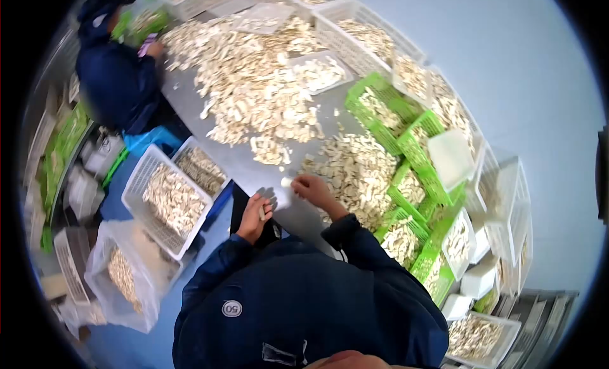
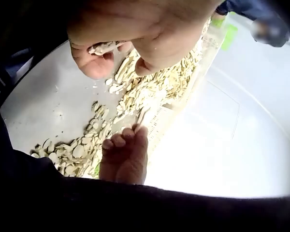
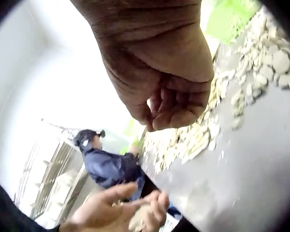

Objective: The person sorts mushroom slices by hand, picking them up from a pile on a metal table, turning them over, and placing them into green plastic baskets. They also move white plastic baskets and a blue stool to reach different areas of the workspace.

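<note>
Head cam sits high, faces forward and down; widest, farthest view, taking in table, left hand, right hand, second person. Left wrist cam looks past its own hand, close, large at top, toward the right hand below. Right wrist cam close on its own hand, left hand below. All three share both hands; head and right wrist share second person

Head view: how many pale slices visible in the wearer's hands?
2. One pale slice is held in the left hand; another pale slice is pinched at the fingertips of the right hand. More may be hidden behind the fingers.
</note>
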The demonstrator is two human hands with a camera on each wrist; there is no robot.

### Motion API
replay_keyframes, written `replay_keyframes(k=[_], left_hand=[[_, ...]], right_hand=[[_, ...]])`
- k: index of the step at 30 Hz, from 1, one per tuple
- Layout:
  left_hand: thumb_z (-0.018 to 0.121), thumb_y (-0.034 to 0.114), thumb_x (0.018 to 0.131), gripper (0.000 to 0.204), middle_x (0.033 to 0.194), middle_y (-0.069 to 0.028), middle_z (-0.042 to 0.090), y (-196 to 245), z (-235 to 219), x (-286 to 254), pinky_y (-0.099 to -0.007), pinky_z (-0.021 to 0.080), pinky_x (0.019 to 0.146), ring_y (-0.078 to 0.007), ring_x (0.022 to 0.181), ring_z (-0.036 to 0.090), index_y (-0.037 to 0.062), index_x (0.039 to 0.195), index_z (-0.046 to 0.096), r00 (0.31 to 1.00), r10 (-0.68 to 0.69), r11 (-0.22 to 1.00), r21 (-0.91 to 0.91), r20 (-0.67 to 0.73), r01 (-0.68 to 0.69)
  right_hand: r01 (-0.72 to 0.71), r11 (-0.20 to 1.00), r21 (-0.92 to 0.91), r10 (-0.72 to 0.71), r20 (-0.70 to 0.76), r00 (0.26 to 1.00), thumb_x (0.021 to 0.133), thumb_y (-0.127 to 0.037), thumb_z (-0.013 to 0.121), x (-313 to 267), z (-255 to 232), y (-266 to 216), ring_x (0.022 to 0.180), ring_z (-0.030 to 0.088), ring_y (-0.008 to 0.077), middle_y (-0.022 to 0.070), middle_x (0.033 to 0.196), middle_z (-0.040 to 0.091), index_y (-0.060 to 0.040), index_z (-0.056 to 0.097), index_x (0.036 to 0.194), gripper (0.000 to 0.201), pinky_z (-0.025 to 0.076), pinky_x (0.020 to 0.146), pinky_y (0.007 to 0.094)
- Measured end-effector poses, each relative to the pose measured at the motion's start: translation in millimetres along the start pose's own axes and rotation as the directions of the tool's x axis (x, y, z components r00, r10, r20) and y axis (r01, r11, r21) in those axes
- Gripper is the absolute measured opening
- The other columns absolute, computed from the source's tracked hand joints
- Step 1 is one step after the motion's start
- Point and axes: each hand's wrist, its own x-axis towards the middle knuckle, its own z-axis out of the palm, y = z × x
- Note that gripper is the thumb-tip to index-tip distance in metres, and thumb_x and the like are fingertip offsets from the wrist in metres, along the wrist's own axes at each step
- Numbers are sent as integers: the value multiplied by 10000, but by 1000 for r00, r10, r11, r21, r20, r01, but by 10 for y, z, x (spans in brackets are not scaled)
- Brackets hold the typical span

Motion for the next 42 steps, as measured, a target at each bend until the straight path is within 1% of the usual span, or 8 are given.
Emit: replay_keyframes(k=[7, 14, 20, 22, 23, 27, 32, 42], left_hand=[[427, 358, 984, 477, 1331, -151, 489, 107, 102, 10, -413, 427, 976, -276, 1152, 530, 118, 1380, 312, 950, -91, 946, -272, 297, 176], [349, 383, 993, 525, 1454, -196, 355, 290, 383, -99, -448, 315, 1080, -337, 1311, 386, 67, 1408, 302, 935, -11, 860, -473, 356, 190], [378, 412, 973, 564, 1399, -170, 429, 195, 247, -14, -438, 343, 1048, -301, 1222, 462, 69, 1412, 287, 913, -13, 893, -406, 408, 194], [409, 401, 966, 533, 1372, -164, 457, 96, 55, 111, -430, 381, 1020, -274, 1184, 491, 70, 1380, 351, 866, -37, 885, -386, 499, 260], [439, 415, 954, 538, 1296, -165, 514, 155, 261, -28, -430, 402, 1005, -277, 1151, 524, 77, 1367, 373, 959, -100, 918, -346, 265, 192], [456, 335, 972, 379, 1212, -152, 579, 38, 226, 76, -400, 474, 924, -276, 1076, 584, 90, 1262, 445, 953, -130, 946, -255, 274, 202], [494, 254, 969, 225, 1096, -116, 638, 82, 280, 37, -362, 517, 843, -247, 964, 633, 93, 1124, 522, 919, -175, 947, -197, 353, 255], [553, 202, 936, 188, 957, -78, 646, 92, 166, -9, -288, 477, 658, -175, 766, 587, 81, 1080, 546, 951, -187, 967, -124, 245, 222]], right_hand=[[305, 687, 660, 200, -574, 794, 923, -251, 577, 65, -1052, -257, 699, 542, 74, 0, 913, 619, -77, 575, 1124, 266, 448, 616, 216], [-100, 988, 116, 83, 148, 985, 894, -223, 593, -71, 2, 66, 623, 547, 89, 19, 741, 601, -26, 627, 1060, 260, 455, 567, 242], [234, 970, -62, -226, 118, 967, 858, -232, 623, -192, 578, 34, 600, 503, 122, 53, 658, 568, -10, 586, 815, 229, 393, 546, 287], [-13, 995, 101, -1, 134, 991, 876, -237, 599, -193, 437, -94, 580, 493, 116, 43, 661, 572, -6, 580, 810, 241, 386, 532, 282], [-138, 973, 186, 114, 133, 984, 886, -240, 587, -216, 289, -127, 570, 488, 113, 38, 662, 574, -5, 577, 807, 248, 383, 525, 279], [-162, 889, 427, 183, -9, 983, 918, -233, 555, -300, -185, -78, 697, 635, 142, 71, 823, 654, -11, 581, 885, 226, 501, 604, 258], [12, 1000, 28, -3, -287, 958, 858, -168, 632, -456, -315, -65, 686, 647, 171, 93, 806, 652, -3, 568, 898, 181, 516, 612, 298], [131, 659, -740, -678, -510, 530, 738, -64, 685, -1218, -795, -256, 838, 596, 292, 89, 889, 610, -61, 601, 923, 203, 500, 694, 377]])
